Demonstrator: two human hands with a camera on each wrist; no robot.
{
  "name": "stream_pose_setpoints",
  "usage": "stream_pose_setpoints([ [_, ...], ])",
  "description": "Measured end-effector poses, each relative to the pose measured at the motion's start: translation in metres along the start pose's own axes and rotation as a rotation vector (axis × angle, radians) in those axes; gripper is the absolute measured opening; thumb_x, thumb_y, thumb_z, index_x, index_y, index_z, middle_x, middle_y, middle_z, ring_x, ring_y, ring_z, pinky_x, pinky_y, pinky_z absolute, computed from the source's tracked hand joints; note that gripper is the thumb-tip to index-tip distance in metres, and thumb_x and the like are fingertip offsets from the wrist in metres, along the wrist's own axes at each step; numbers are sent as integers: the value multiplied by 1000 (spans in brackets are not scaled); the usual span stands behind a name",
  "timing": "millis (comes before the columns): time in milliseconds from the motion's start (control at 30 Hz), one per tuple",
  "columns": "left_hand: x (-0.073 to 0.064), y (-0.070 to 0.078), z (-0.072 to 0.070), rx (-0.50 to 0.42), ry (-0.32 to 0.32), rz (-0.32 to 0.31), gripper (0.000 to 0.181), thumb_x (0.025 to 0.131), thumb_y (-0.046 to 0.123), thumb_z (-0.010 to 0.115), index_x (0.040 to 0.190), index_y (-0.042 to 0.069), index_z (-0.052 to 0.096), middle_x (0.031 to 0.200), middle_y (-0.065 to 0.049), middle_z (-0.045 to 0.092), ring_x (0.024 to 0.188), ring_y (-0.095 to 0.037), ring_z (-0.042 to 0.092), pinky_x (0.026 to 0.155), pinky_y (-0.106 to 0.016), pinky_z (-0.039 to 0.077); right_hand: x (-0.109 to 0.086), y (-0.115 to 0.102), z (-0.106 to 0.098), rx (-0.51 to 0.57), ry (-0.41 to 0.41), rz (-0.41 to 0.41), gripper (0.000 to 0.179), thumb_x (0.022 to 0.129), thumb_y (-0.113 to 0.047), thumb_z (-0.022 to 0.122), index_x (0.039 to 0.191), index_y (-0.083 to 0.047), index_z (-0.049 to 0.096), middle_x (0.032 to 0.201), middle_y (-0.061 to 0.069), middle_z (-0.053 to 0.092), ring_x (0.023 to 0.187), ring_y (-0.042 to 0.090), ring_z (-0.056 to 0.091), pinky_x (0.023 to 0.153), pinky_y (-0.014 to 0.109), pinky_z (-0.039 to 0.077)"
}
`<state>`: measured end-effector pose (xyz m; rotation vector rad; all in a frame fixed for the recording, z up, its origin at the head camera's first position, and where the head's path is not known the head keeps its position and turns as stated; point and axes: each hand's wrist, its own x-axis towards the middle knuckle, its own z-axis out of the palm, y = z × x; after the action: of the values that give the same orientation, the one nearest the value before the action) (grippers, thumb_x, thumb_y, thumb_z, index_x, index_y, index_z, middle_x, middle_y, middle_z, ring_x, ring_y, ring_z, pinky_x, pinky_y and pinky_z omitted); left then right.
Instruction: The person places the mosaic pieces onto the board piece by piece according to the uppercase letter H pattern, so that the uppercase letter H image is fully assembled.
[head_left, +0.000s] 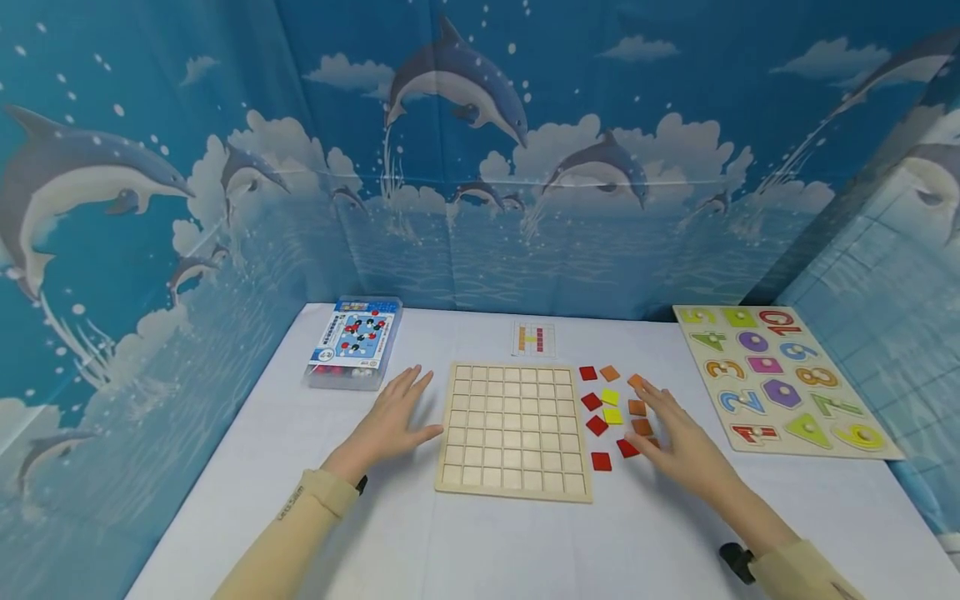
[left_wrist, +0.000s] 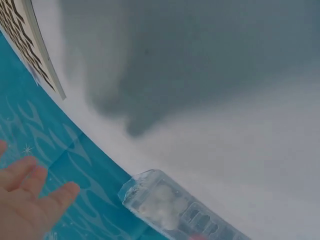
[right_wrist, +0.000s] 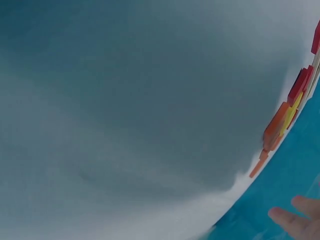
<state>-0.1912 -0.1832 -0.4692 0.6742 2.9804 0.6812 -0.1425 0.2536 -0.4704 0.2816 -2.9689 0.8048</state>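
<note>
A square wooden grid board (head_left: 513, 431) lies on the white table between the two hands, its squares bare. My left hand (head_left: 387, 423) is spread beside the board's left edge, with thumb pointing at the rim and nothing held. To the right of the board lie loose square tiles: several red tiles (head_left: 592, 402), several orange tiles (head_left: 610, 373) and two yellow tiles (head_left: 612, 416). Over the rightmost tiles hovers my right hand (head_left: 678, 442), fingers apart and extended, covering some of them. In the right wrist view, its fingertips (right_wrist: 285, 216) show beyond the orange tiles (right_wrist: 276, 125).
A small pattern card (head_left: 534, 339) lies behind the board. At the back left is a clear plastic box (head_left: 352, 343) with a blue-and-white label. A wooden number puzzle (head_left: 787, 382) with shapes lies at the right. A dolphin-print curtain (head_left: 480, 242) surrounds the table.
</note>
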Motion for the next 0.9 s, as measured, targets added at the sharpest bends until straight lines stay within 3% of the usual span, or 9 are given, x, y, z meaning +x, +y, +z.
stream_pose_setpoints([
  [167, -1, -3, 4, -71, -108, -92, 81, 88, 40, 72, 153, 10, 35, 158, -18, 33, 147, -38, 29, 119, -55, 29, -3, 6, 2, 62, -39, 68, 74, 89, -24, 72, 150, -7, 36, 151, 25, 38, 137, 48, 36, 102, 68, 41],
  [300, 0, -6, 11, -140, -184, -126, 80, 85, 38, 75, 151, 10, 40, 156, -17, 38, 146, -37, 32, 120, -53, 28, -3, 10, 3, 137, -58, 128, 66, 88, -22, 73, 144, -4, 42, 144, 25, 46, 130, 45, 45, 102, 63, 45],
  [567, 4, -10, 21, -152, -245, -129, 80, 80, 33, 81, 148, 13, 44, 156, -15, 38, 146, -36, 29, 120, -54, 27, -2, 18, 5, 177, -55, 143, 61, 87, -17, 74, 139, 0, 46, 136, 25, 53, 123, 42, 52, 98, 59, 50],
  [900, 8, -9, 22, -136, -283, -101, 84, 77, 30, 83, 148, 10, 44, 159, -15, 31, 149, -37, 23, 121, -54, 25, -2, 26, 3, 204, -84, 219, 59, 88, -18, 74, 136, 1, 47, 128, 25, 58, 115, 42, 58, 92, 53, 55],
])
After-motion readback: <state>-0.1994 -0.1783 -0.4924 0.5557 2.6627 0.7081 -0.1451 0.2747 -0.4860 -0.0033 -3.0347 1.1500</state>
